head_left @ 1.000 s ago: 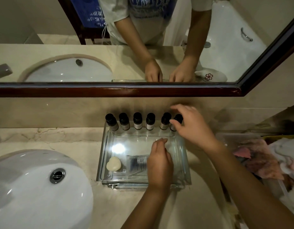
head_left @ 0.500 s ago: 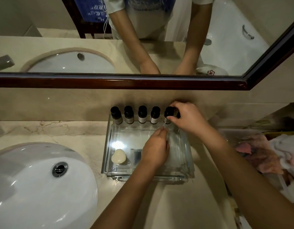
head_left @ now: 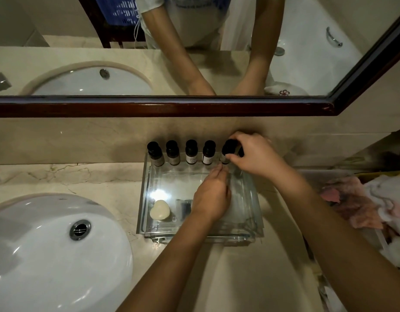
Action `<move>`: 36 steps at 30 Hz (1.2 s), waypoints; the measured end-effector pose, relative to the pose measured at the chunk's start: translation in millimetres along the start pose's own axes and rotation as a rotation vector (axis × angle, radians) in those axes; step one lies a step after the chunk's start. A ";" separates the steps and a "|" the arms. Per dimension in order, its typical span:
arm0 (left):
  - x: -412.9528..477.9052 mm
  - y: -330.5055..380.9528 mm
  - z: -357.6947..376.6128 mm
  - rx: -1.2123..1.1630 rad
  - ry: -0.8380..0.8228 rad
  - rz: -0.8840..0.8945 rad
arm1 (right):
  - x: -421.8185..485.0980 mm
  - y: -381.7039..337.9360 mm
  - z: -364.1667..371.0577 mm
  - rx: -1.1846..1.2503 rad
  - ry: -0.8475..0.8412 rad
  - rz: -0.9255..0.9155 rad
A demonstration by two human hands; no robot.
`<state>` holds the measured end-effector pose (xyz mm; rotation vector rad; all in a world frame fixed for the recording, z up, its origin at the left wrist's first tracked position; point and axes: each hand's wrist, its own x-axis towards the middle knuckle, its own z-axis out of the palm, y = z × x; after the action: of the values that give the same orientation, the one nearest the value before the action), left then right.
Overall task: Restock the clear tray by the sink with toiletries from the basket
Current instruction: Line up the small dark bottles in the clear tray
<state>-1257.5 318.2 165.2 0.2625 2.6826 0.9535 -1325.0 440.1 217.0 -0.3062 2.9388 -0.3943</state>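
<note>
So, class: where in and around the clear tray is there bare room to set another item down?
Free: the tray floor between the bottle row and the soap; the counter strip between sink and tray. Crowded: the tray's far right corner, where the right hand grips a bottle beside the left hand.

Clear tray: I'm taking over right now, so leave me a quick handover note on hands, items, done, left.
Right hand pinches the fifth bottle by its cap at the back of the tray.
Left hand lies over the tray, fingertips near that bottle's base; grip unclear.
Four bottles stand in a row to its left; soap and a packet lie at the front.
Done: bottle row nearly set.
Left: settle the fifth bottle, then check the basket for more.
</note>
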 end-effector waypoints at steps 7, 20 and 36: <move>-1.4 -1.0 1.2 0.015 0.016 -0.016 | -2.2 -7.5 8.1 0.047 0.170 0.062; 1.7 -1.0 -0.6 0.019 0.009 -0.021 | -7.2 -8.7 3.2 0.111 0.180 0.063; 4.3 -5.0 1.3 0.042 -0.003 -0.017 | -6.7 -1.6 3.6 0.190 0.200 0.022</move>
<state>-1261.6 316.3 160.2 0.2488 2.7001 0.8918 -1317.5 439.1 214.9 -0.2207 3.0616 -0.7356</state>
